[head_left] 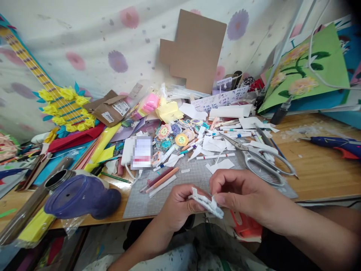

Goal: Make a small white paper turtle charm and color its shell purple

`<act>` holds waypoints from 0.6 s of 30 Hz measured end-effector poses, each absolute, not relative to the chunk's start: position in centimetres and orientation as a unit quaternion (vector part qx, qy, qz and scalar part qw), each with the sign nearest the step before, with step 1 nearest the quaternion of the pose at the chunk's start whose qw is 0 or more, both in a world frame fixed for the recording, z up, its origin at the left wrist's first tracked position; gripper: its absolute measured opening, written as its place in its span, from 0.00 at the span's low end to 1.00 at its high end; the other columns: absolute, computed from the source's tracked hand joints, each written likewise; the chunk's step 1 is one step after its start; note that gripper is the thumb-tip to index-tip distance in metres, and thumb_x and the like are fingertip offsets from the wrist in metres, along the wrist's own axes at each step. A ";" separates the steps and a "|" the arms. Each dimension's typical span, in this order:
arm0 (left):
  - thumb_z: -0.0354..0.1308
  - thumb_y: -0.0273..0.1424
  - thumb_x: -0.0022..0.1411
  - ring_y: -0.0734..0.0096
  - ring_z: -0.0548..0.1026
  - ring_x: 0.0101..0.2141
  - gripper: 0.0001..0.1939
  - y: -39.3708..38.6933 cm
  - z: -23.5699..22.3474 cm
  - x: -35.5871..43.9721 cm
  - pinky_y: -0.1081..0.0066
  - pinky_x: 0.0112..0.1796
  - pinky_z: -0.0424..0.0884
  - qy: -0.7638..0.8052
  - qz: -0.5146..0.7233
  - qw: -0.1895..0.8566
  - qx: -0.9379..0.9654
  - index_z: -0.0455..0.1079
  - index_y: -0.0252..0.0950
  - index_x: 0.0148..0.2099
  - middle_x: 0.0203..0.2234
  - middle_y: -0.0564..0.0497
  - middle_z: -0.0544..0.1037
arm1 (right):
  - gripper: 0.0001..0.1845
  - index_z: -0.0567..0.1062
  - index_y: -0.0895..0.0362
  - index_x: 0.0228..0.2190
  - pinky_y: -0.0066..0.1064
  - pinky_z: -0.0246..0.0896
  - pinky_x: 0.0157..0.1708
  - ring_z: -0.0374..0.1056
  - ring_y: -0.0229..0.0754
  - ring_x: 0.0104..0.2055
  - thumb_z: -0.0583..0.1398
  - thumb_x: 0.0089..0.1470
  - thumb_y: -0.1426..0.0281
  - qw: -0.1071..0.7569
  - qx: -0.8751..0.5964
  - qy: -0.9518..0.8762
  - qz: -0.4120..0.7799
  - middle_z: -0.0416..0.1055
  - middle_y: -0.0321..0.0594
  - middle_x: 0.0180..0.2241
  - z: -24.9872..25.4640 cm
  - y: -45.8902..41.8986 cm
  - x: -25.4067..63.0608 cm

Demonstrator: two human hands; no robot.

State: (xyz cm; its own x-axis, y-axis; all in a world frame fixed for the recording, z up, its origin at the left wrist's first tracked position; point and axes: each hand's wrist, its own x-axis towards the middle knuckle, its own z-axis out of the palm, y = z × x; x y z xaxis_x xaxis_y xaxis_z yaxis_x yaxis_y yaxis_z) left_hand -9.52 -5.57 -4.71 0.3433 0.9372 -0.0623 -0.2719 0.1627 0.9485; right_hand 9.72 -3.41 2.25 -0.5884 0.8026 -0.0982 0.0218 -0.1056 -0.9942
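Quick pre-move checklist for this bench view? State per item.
1. Left hand grips white piece: ok.
2. Right hand has fingertips on the same piece: ok.
3. Scissors laid down, in neither hand: ok.
4. Mat free of clutter: not ok, paper scraps and pens lie on it.
5. Glue gun out of both hands: ok, lying at the right.
6. Glue gun cool: cannot tell.
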 end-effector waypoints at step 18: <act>0.70 0.36 0.42 0.72 0.71 0.23 0.13 -5.3 -5.1 -9.7 0.72 0.28 0.67 0.351 0.437 0.706 0.432 0.76 0.33 0.28 0.21 0.51 0.77 | 0.06 0.76 0.56 0.26 0.25 0.55 0.29 0.61 0.33 0.29 0.63 0.52 0.69 0.358 -0.229 -0.562 0.710 0.66 0.34 0.26 1.4 -3.6 9.7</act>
State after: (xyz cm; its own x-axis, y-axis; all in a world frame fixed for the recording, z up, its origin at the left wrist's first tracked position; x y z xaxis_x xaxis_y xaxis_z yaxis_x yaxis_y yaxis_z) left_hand -9.68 -5.30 -5.09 0.3712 0.9210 -0.1182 -0.3133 0.2440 0.9178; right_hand 9.74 -3.57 1.39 -0.6382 0.7660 0.0771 -0.2506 -0.1120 -0.9616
